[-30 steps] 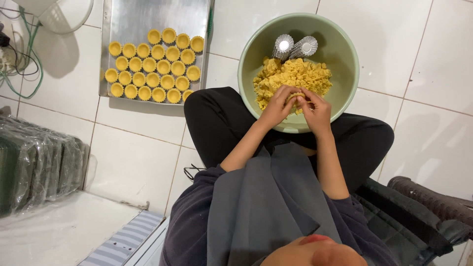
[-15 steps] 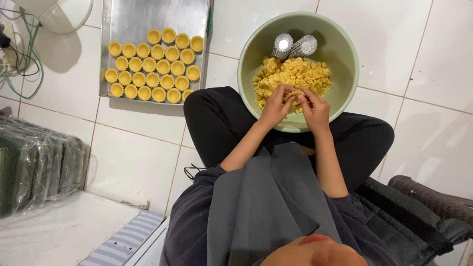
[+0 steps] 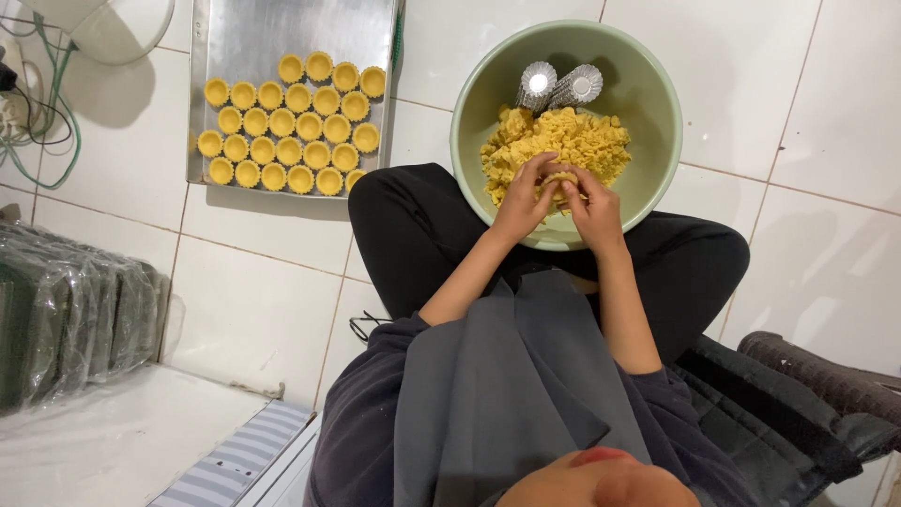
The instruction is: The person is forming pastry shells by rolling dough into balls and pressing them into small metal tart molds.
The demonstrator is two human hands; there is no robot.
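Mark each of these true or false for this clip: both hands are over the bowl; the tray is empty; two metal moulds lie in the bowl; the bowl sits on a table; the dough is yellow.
1. Both hands, left hand and right hand, are over the green bowl: true.
2. The metal tray is empty: false, it holds rows of yellow tart shells.
3. Two metal moulds lie in the bowl: true.
4. The bowl sits on a table: false, it rests at the person's crossed legs on the tiled floor.
5. The dough is yellow: true.
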